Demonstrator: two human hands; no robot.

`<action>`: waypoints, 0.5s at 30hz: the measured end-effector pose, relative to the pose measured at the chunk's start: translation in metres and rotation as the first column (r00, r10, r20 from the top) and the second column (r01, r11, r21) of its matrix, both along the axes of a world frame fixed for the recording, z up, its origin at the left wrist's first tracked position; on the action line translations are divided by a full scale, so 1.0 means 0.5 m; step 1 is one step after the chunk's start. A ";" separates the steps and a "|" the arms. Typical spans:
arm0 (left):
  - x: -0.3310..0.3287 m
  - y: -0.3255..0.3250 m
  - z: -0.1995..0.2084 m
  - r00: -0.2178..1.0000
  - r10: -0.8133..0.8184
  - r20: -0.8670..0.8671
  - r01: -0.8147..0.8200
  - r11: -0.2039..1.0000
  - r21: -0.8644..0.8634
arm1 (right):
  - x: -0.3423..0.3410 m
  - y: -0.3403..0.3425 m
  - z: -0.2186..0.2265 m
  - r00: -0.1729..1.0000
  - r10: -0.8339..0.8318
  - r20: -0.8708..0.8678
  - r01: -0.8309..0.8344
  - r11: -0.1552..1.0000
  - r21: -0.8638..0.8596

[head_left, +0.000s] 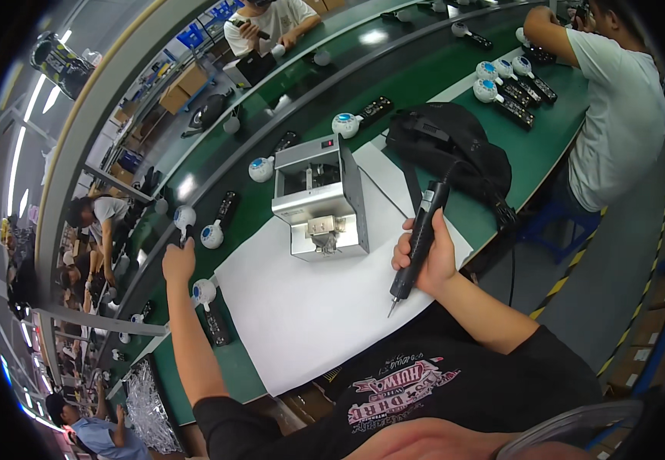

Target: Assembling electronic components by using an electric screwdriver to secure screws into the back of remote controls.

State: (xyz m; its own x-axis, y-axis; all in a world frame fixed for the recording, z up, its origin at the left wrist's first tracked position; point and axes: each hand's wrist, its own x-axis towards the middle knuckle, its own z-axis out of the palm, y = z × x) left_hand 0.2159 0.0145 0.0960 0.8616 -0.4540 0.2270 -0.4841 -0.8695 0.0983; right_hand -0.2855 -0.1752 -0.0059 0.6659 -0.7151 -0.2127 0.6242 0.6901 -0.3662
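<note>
My right hand is wrapped round a black electric screwdriver, whose bit points down over the white sheet. Stretched out to the far left, my left hand pinches the dark narrow end of a device with a round white head. Close by that hand lies another device with a white and blue head and a long black handle. Nearer to me, beside my left forearm, rests a third such device. Between my hands stands a silver metal screw feeder.
Behind the feeder, more devices lie along the green bench. A black bag sits to its right. A co-worker sits at the right, near a group of devices. A grey post rises at the left.
</note>
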 end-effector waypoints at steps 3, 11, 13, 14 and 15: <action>-0.231 0.040 -0.015 0.989 -0.149 0.017 0.150 0.986 -0.071 | 0.002 0.001 0.002 1.000 -0.015 -0.011 0.015 1.000 -0.012; -0.479 0.082 -0.052 0.899 -0.285 -0.333 0.351 0.923 0.156 | 0.020 0.007 0.018 0.997 -0.033 -0.063 0.029 0.998 -0.061; -0.443 0.048 -0.044 0.880 -0.416 -0.229 0.423 0.906 -0.019 | 0.035 0.015 0.048 0.991 -0.097 -0.089 0.103 0.993 0.056; -0.419 0.039 -0.062 0.854 -0.517 -0.051 0.500 0.845 -0.191 | 0.045 0.019 0.059 0.992 -0.046 -0.120 0.050 0.998 0.030; -0.386 0.021 -0.078 0.777 -0.615 -0.136 0.571 0.778 -0.262 | 0.050 0.025 0.062 0.989 -0.059 -0.139 0.063 0.998 0.026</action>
State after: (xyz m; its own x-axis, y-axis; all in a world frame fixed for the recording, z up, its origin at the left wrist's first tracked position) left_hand 0.0227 0.0250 0.0569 0.4705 -0.8548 0.2191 -0.8459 -0.3663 0.3876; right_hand -0.2603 -0.1626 0.0249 0.5838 -0.7455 -0.3215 0.6104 0.6642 -0.4315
